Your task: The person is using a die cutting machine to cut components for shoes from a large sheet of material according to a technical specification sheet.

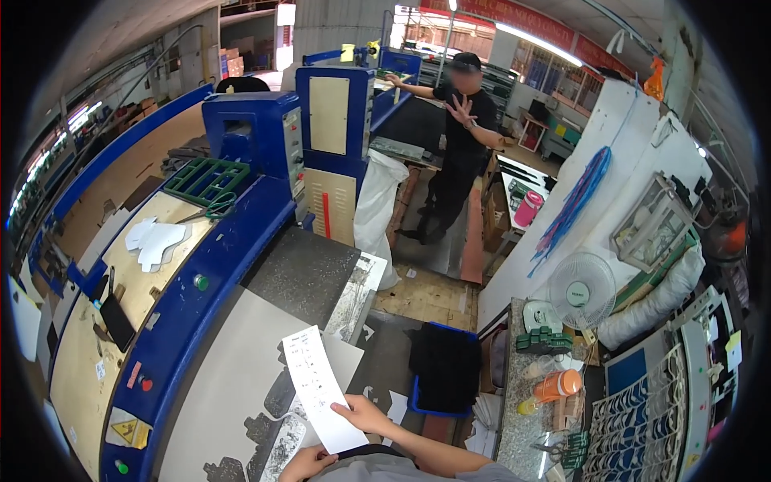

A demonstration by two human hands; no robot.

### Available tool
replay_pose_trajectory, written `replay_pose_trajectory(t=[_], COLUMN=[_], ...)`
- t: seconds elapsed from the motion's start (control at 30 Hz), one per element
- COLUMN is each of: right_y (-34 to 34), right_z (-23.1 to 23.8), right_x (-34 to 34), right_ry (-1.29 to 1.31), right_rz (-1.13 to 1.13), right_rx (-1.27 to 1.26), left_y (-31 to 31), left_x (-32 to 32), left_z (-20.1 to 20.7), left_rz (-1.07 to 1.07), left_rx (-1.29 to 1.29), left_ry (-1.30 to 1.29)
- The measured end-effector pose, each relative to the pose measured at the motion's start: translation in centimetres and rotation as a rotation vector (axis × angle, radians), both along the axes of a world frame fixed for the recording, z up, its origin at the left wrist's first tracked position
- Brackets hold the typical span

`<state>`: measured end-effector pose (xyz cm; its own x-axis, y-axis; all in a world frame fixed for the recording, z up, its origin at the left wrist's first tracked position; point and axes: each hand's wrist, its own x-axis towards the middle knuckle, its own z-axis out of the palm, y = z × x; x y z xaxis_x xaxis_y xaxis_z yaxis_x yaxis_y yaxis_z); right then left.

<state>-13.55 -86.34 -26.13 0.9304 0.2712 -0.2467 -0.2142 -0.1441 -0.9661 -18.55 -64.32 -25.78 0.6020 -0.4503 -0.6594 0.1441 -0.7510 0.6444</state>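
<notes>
My right hand [365, 415] grips the long edge of a white sheet of paper [317, 377], thumb pressed on top and the other fingers mostly hidden beneath it. My left hand [305, 463] pinches the sheet's near corner at about six o'clock. The paper slants up and away from me toward eleven o'clock, dark marks down its face, above the edge of a big grey sheet [233, 345].

Going round the clock from my paper, that grey sheet spreads out at nine, lying beside a blue machine [181, 321]. Dark cut shapes [259, 430] sit at eight; I can't tell whether they are holes or loose pieces. White cutouts [155, 241] lie on the machine's top between ten and eleven, with green-handled scissors [221, 206] at eleven. At one o'clock, well apart from me, a co-worker [458, 153] stands with one palm raised and the other arm stretched toward the machinery. A white fan [580, 291] is at two, and a blue crate [415, 394] holding black material [443, 365] is near three.
</notes>
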Motion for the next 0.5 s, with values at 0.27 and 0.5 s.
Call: replay_pose_trajectory(t=[0.27, 0.5], right_y=[0.5, 0.5], right_z=[0.3, 1.2], right_x=[0.8, 2.3], right_ry=[-0.014, -0.021], right_rz=[-0.163, -0.133], right_rx=[0.02, 0.027], left_y=[0.8, 1.3], left_x=[5.4, 6.3], left_z=[-3.9, -1.9], left_rz=[-0.168, -0.078], left_rx=[-0.153, -0.079], left_ry=[-0.146, -0.175])
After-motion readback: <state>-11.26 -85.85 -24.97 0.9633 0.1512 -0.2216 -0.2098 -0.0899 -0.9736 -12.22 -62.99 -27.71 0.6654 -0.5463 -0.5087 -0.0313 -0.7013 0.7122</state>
